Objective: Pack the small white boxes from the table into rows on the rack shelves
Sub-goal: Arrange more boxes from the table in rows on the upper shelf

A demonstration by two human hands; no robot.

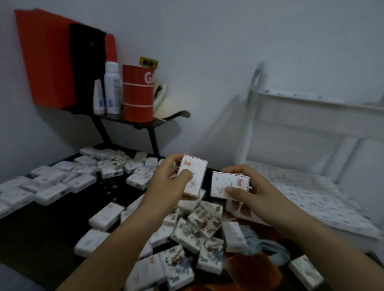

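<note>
Boxes (106, 216): we judge them light, stiff card, easily dented; best gripped across the narrow sides. Left hand (173, 179) curls round one box (195, 171), thumb on its face; right hand (253, 187) likewise holds a second box (225, 182). Both hang above the table (42, 233), beside the rack (318, 121).

Dim pale wall (233, 48), black shelf (141, 124).

Your left hand (171, 178) grips one white box (193, 177), your right hand (254, 186) grips another box (229, 184), both raised above the dark table (42, 225). Loose boxes (196, 230) piled below your hands, more scattered left. White rack (318, 128) at right. Red can (138, 93) on small shelf behind.
</note>
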